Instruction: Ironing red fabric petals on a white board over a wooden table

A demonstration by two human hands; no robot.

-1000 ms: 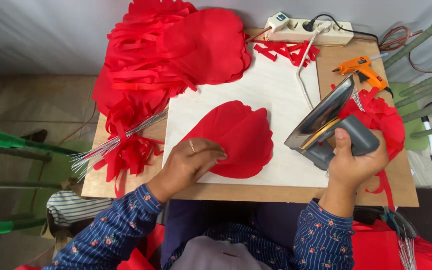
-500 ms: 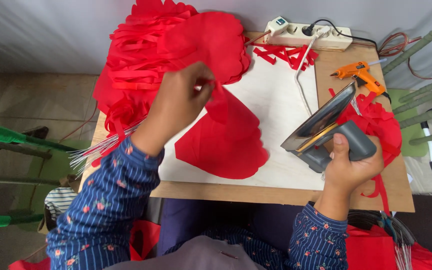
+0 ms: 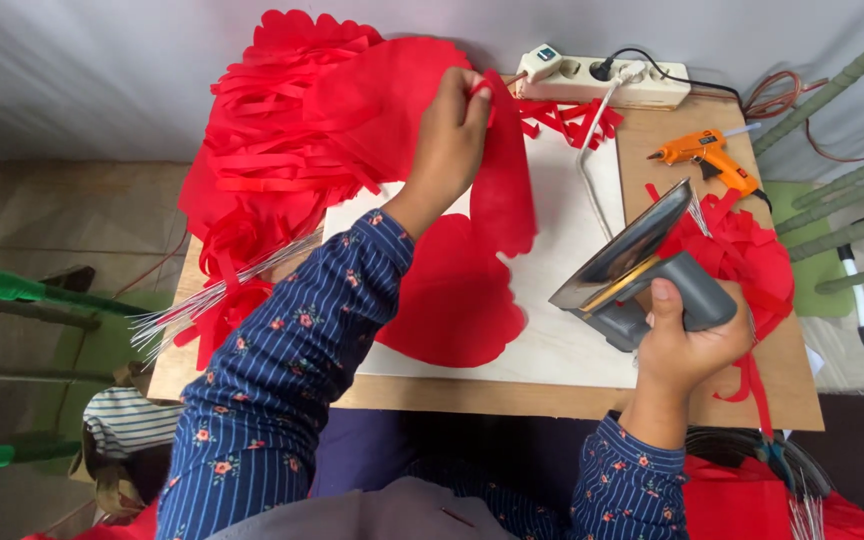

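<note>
**Two hands at a petal-pressing board**

The left hand [image 3: 449,125] pinches the top edge of a red fabric petal [image 3: 502,185], fingers closed on it, lifting it off the white board [image 3: 572,330] — its lower part hangs beside a second red petal [image 3: 452,300] lying flat there. The right hand [image 3: 687,345] is wrapped fully around the grey handle of a clothes iron [image 3: 637,270], tilted up with its soleplate clear of the board. Behind — a heap of red strips [image 3: 272,150], a power strip [image 3: 602,80] and an orange glue gun [image 3: 707,155].

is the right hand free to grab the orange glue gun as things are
Probably not. The right hand is wrapped around the grey iron, held tilted above the board. The glue gun lies unobstructed beyond it, but the iron must be set down first.
</note>
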